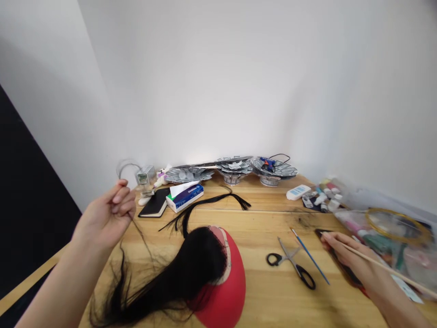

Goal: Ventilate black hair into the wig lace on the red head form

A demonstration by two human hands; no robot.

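Observation:
A red mannequin head lies on the wooden table, partly covered by long black hair. My left hand is raised at the left, its fingers pinched on a thin strand of that hair. My right hand rests flat at the right on a dark object, fingers stretched, with a thin wooden stick along it. Black-handled scissors and a blue paintbrush lie between the head and my right hand. A loose black hair bundle lies behind the head.
Along the wall stand silver foil dishes, one holding a blue glue gun. A tissue box, a black notebook, a white remote and paint tubes lie nearby. Clear bags of supplies fill the right.

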